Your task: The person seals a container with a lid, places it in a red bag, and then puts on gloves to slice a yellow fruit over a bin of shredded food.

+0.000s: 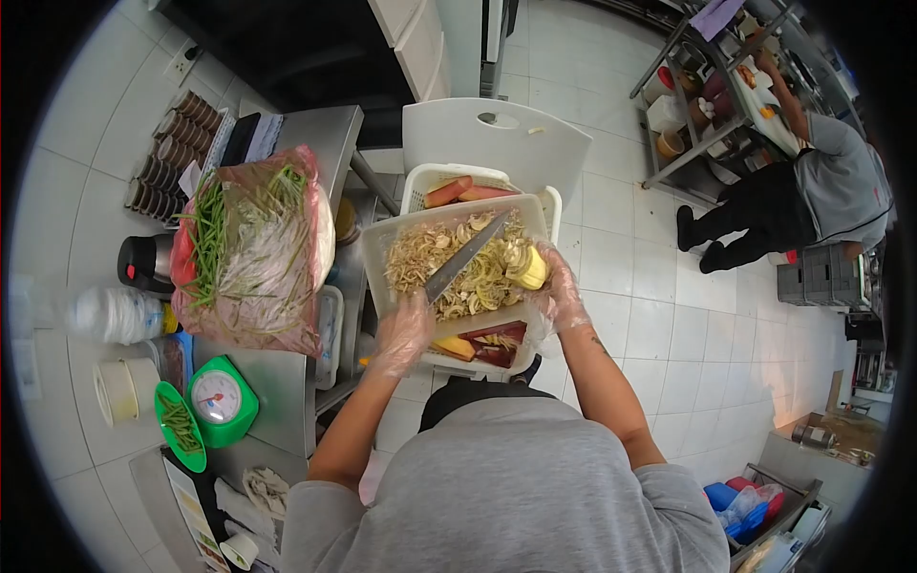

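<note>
In a clear plastic glove, my left hand (403, 329) is closed around the handle of a knife (464, 258), its broad blade slanting up and right over a white plastic tub (380, 246). Pale, curly shreds (420, 250) fill much of the tub. My right hand (564, 294), also gloved, grips a pale yellow banana blossom (527, 268) at the tub's right side. Beneath the tub sits a white basket (416, 180), where dark red petals (447, 191) show at its far end. More red and yellow petals (495, 346) lie on the near side.
On the steel table (287, 382) at left rest a pink plastic bag of green beans (258, 253), a green scale (222, 401) and a water bottle (119, 315). A white chair back (535, 143) stands beyond the basket. A co-worker (821, 181) stands at a far-right counter.
</note>
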{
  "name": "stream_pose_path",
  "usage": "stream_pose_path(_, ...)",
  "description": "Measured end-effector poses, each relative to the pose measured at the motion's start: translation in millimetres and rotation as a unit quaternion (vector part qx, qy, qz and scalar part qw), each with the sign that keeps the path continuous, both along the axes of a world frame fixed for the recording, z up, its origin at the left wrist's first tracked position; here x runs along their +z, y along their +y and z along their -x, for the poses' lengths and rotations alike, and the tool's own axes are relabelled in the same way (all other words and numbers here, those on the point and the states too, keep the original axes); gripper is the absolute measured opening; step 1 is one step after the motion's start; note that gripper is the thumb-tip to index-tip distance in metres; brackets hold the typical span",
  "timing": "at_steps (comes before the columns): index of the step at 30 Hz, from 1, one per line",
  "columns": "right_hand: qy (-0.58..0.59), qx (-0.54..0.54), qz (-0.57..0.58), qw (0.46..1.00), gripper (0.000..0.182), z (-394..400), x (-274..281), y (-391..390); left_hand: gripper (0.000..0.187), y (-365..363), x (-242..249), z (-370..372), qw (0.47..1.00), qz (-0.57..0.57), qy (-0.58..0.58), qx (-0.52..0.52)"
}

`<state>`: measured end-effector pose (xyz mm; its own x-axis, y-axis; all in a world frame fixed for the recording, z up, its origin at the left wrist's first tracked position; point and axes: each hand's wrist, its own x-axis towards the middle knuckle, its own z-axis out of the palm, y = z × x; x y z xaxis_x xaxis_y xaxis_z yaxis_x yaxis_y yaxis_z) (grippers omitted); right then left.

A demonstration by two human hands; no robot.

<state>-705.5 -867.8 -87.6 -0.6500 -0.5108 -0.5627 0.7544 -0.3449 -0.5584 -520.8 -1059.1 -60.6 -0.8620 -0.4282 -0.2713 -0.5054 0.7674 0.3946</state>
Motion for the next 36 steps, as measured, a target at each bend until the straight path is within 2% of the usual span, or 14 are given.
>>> stream_pose_path(4,0.024,0.013,0.014,1.000,0.046,0,-8,2,0.052,6,2,6,0.989,0.120,0.076,-0.031)
stream_pose_path(7,0.009,0.026,0.017,0.999,0.046,-5,-4,-1,0.053,12,14,27,0.973,0.033,0.218,-0.063)
stream_pose_path(10,-0.009,0.066,0.018,0.998,0.046,-8,9,-5,0.048,30,34,57,0.942,-0.162,0.289,-0.051)
stream_pose_path(13,0.011,0.102,0.031,0.994,0.047,-11,10,-5,0.040,32,29,81,0.936,-0.250,0.219,-0.111)
stream_pose_path(19,-0.013,0.077,0.017,0.997,0.046,-11,8,0,0.034,37,20,92,0.938,-0.273,0.177,-0.120)
stream_pose_path(21,0.003,0.076,0.048,0.996,0.045,-11,-4,2,0.032,31,-11,94,0.960,-0.068,0.164,-0.218)
stream_pose_path(23,0.023,0.082,0.020,0.996,0.048,-11,-19,2,0.031,28,-14,99,0.961,-0.024,0.144,-0.233)
stream_pose_path(25,0.029,0.086,-0.011,0.996,0.048,-10,-23,3,0.031,26,9,100,0.969,-0.141,0.118,-0.162)
stream_pose_path(27,0.017,0.088,-0.043,0.995,0.045,-9,-21,2,0.033,21,9,95,0.936,-0.308,0.115,-0.131)
stream_pose_path(28,0.017,0.095,-0.001,0.995,0.043,-7,-18,3,0.034,18,9,93,0.908,-0.388,0.112,-0.112)
stream_pose_path(30,0.017,0.108,0.080,0.991,0.040,-1,-8,8,0.036,7,-3,93,0.940,-0.292,0.057,-0.166)
stream_pose_path(32,-0.018,0.094,0.064,0.993,0.037,6,-3,5,0.039,2,-15,93,0.961,-0.187,0.025,-0.201)
stream_pose_path(34,-0.047,0.089,0.055,0.993,0.035,13,-1,5,0.044,5,-2,91,0.972,-0.076,0.016,-0.220)
stream_pose_path(36,-0.075,0.100,0.052,0.991,0.035,18,-2,9,0.044,15,27,91,0.973,-0.160,0.091,-0.140)
